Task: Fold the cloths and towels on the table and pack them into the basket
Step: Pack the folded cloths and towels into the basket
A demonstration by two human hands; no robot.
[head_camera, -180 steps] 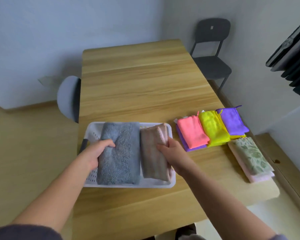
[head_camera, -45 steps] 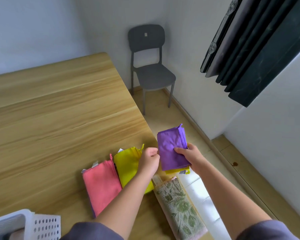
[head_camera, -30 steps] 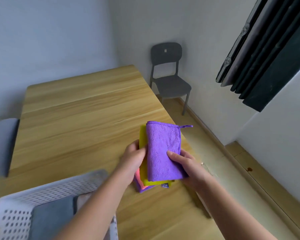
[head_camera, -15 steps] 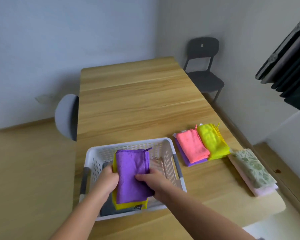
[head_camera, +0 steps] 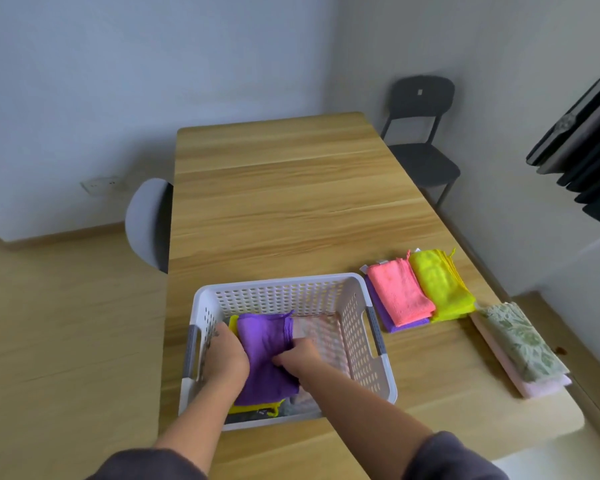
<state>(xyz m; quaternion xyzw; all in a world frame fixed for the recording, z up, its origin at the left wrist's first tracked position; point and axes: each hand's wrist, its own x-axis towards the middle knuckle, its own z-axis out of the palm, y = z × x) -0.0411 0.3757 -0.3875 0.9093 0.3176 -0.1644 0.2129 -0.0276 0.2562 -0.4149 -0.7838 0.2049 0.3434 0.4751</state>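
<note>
Both hands are inside the white perforated basket (head_camera: 281, 281). The left hand (head_camera: 227, 358) has its fingers curled round the left edge of the purple cloth (head_camera: 265, 355), and the right hand (head_camera: 300, 356) has its fingers bent, pinching the right edge. Gripping both sides likely keeps the fold flat. The purple cloth lies on a yellow cloth (head_camera: 253, 408), beside the pink towel (head_camera: 321, 332). The coral cloth (head_camera: 400, 294), lime cloth (head_camera: 439, 284) and leaf-print towel (head_camera: 520, 344) sit folded on the table (head_camera: 291, 209), not yet packed.

One dark chair (head_camera: 421, 147) stands by the far right wall. One grey chair (head_camera: 149, 221) at left. White wall socket (head_camera: 103, 184) low on left wall. Dark curtain (head_camera: 582, 168) hangs right.
</note>
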